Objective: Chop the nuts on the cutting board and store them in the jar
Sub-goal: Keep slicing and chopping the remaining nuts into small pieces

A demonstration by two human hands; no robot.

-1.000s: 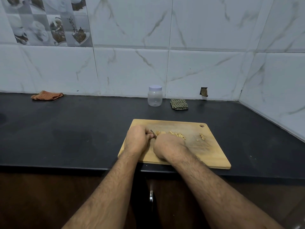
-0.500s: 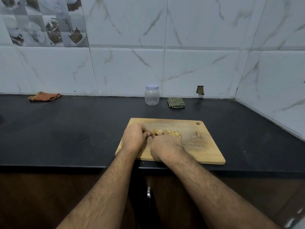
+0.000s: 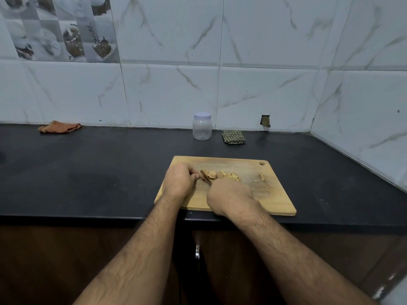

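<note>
Pale tan nuts (image 3: 211, 174) lie on the rectangular light wooden cutting board (image 3: 277, 194), a whole clump just right of the left hand (image 3: 179, 183), whose curled fingertips (image 3: 196, 176) sit at its edge. The thin knife blade (image 3: 205, 176) crosses between them, held in the curled right hand (image 3: 229, 198). Sliced slivers (image 3: 229, 175) and a few crumbs (image 3: 262, 176) lie further right. Behind stands the clear plastic jar with a white lid (image 3: 202, 126), bearing no readable label.

We see two bare forearms | hairy | no sleeves | left hand (image 3: 179, 182) and right hand (image 3: 229, 195) ungloved, no rings.
</note>
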